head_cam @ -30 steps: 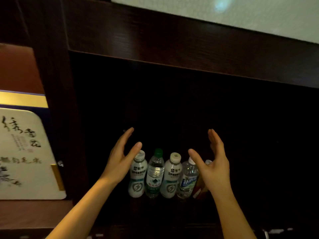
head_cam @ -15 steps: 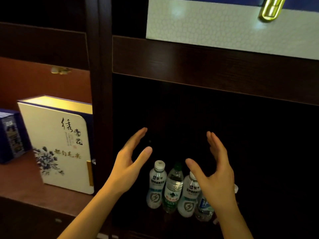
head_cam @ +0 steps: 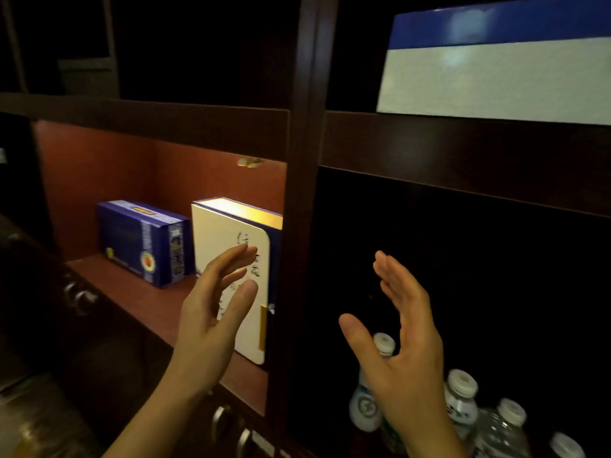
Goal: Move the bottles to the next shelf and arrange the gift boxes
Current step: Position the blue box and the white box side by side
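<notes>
So nothing looked moved yet: both hands, left and right, hovered empty with fingers spread, bottles sat in the dark right shelf, gift boxes waited left.

Blue box, cream calligraphy box, white-capped bottles

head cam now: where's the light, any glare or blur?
Head view: left compartment lit by a small lamp above the white gift box; bottles sit in a dark compartment; glare on the upper box; left hand motion-blurred.
</notes>
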A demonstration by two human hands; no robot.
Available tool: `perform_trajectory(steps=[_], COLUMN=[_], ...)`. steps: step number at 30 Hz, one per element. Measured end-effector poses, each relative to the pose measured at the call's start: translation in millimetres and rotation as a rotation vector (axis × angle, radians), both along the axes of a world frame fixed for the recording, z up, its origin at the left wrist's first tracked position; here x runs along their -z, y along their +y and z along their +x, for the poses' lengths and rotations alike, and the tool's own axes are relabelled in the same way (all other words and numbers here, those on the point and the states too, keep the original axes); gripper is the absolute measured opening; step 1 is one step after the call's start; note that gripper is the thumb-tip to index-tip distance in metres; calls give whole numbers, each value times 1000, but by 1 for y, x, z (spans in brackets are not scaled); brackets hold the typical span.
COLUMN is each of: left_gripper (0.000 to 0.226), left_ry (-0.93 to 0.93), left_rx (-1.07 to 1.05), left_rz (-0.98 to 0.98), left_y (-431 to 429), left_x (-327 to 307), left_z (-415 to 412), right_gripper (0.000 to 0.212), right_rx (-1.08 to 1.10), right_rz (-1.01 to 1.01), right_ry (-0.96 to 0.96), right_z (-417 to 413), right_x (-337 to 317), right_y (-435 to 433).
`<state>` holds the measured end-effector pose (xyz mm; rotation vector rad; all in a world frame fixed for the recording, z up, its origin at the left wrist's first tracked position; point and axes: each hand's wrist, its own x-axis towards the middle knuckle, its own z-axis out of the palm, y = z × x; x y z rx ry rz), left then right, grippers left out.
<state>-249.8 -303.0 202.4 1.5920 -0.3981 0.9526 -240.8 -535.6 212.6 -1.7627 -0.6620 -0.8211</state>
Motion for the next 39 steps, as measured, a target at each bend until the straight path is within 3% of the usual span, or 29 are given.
perform_trajectory(steps=[9,18,31,39], left_gripper=[42,45,39,40], left_ry=[29,79,142,214], left_rx=[-291,-417,-449,-477], left_rz=[-68,-96,-67,-103], left_y=[63,96,127,192], left_x=[8,15,22,37], left_z=[-35,-59,-39,-5], right_gripper=[74,71,71,72], right_rx=[-247,-455,-490,-411], right_rz=[-35,-1,18,-65], right_ry=[58,79,173,234], right_z=[11,17,45,83], right_x=[8,14,28,45], right_y=[74,119,160,228])
